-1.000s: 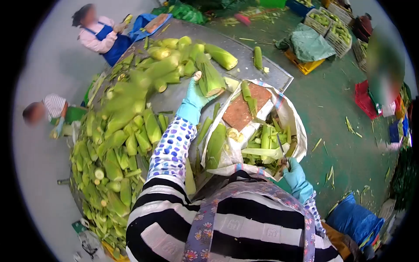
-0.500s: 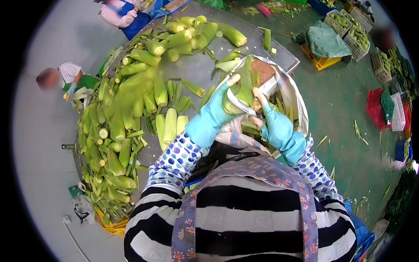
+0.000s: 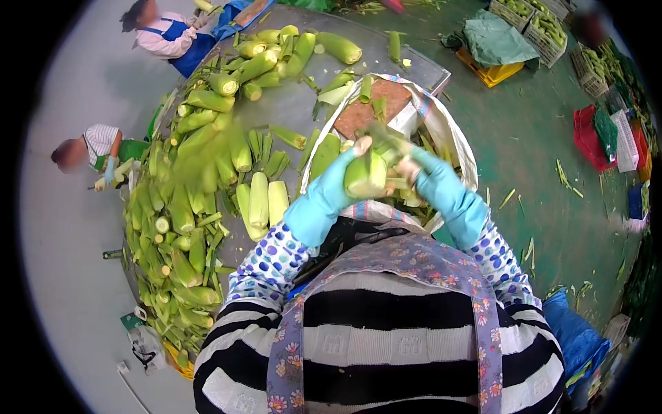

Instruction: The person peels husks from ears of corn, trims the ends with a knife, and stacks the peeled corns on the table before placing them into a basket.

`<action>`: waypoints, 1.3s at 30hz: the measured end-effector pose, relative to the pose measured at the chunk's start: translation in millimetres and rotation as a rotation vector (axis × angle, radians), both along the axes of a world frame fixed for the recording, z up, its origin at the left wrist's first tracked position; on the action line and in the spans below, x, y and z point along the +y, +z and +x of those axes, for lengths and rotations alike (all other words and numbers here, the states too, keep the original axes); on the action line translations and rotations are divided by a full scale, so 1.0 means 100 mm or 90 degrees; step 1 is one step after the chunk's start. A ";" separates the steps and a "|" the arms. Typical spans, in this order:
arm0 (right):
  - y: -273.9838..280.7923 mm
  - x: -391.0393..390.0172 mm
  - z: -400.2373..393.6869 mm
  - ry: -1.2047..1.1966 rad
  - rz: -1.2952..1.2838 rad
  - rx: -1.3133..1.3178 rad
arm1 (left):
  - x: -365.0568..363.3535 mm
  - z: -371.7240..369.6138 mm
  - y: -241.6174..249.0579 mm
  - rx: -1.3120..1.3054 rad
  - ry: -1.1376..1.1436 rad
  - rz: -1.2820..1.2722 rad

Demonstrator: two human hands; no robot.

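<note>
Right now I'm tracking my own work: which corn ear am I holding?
The green ear in your left hand, over the white sack; the ears on the table lie outside your grasp.

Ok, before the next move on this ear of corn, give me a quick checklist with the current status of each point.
1. Ear gripped: ok. The light-blue-gloved left hand holds a thick light-green corn ear.
2. Tool in the light-blue-gloved right hand: cannot tell; its fingers are blurred beside the ear.
3. Sack mouth open: ok. The white woven sack gapes beneath both hands.
4. Reddish-brown rectangular board clear: not ok. A green husk piece lies on it.
5. Other people's hands clear: ok. The blue-aproned person and striped-sleeved person are well apart.
</note>
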State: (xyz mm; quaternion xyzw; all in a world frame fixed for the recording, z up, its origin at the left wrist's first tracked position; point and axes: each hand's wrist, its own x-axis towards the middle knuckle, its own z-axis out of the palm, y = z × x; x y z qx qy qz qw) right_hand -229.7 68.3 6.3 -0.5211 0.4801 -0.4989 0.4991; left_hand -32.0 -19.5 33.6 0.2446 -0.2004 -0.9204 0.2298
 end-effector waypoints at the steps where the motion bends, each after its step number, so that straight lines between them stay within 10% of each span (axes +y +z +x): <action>1: 0.14 -0.06 -0.14 -0.132 0.217 0.013 | -0.02 0.12 0.09 -0.143 -0.074 0.019; 4: -0.09 -0.21 -0.73 -0.392 0.137 -0.171 | 0.04 0.46 0.02 0.032 -0.189 -0.044; 5: -0.51 -0.19 -1.01 -0.325 0.089 -0.229 | 0.05 0.57 0.00 0.082 -0.204 0.000; 9: -0.62 -0.12 -0.91 -0.187 0.156 0.405 | 0.11 0.59 -0.07 0.160 -0.070 0.107; 13: -0.64 -0.06 -0.46 -0.276 -0.134 0.454 | 0.17 0.48 -0.11 0.111 0.022 0.014; 17: 0.42 0.26 0.23 0.059 0.005 0.154 | 0.16 0.32 -0.05 0.142 0.130 0.038; 24: 0.24 0.21 0.47 0.095 -0.105 0.379 | 0.06 0.23 -0.23 0.118 0.099 0.101; 30: 0.18 0.28 0.58 0.037 -0.173 0.255 | 0.09 0.16 -0.25 0.207 0.088 0.167; 34: 0.32 0.31 0.74 -0.011 0.206 -0.204 | 0.19 0.09 -0.17 0.206 0.141 0.109; 39: 0.15 0.21 0.58 -0.097 0.096 -0.327 | 0.20 0.18 -0.17 0.161 0.191 -0.054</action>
